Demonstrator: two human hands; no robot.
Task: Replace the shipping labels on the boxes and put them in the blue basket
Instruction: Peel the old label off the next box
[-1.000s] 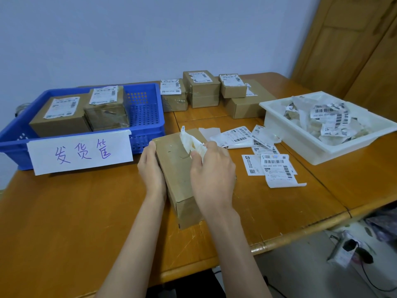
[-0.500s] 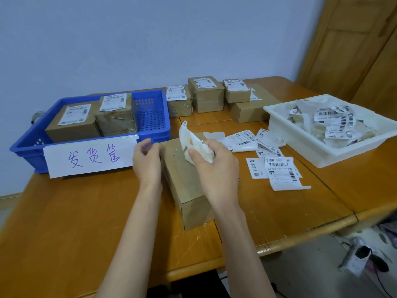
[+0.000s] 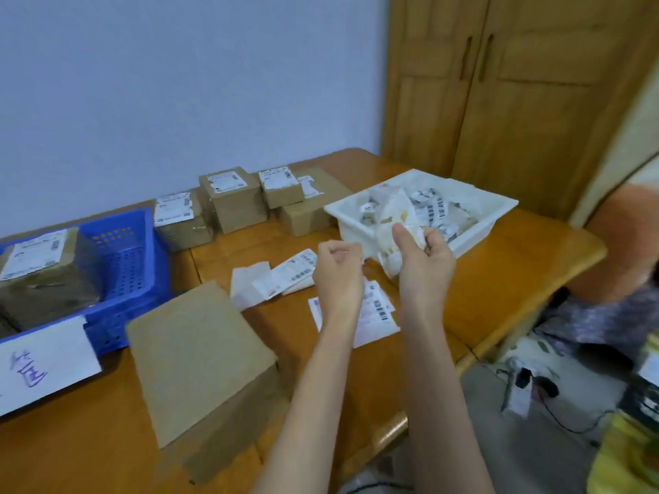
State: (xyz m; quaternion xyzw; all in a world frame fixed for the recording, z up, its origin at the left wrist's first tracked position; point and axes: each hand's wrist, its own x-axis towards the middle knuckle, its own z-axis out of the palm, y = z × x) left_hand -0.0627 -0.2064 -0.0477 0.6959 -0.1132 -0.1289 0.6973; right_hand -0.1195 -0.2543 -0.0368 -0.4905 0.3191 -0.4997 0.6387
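Observation:
A bare cardboard box (image 3: pixel 199 354) with no label lies on the wooden table near the front. My right hand (image 3: pixel 422 260) is raised to its right, gripping a crumpled peeled-off label (image 3: pixel 394 222) just in front of the white tray (image 3: pixel 478 231). My left hand (image 3: pixel 337 270) hovers beside it with fingers curled and nothing visible in them. The blue basket (image 3: pixel 124 265) at the left holds labelled boxes (image 3: pixel 35 276). Fresh labels (image 3: pixel 285 276) lie spread on the table under my hands.
Several labelled boxes (image 3: pixel 231 197) stand at the back by the wall. The white tray is full of discarded labels. A paper sign (image 3: pixel 42 361) hangs on the basket's front. A wooden door stands behind; another person (image 3: pixel 620 258) sits at the right edge.
The old label came fully off the box. Both hands left the box and moved right toward the white tray, the right one carrying the label. The view swung to the right.

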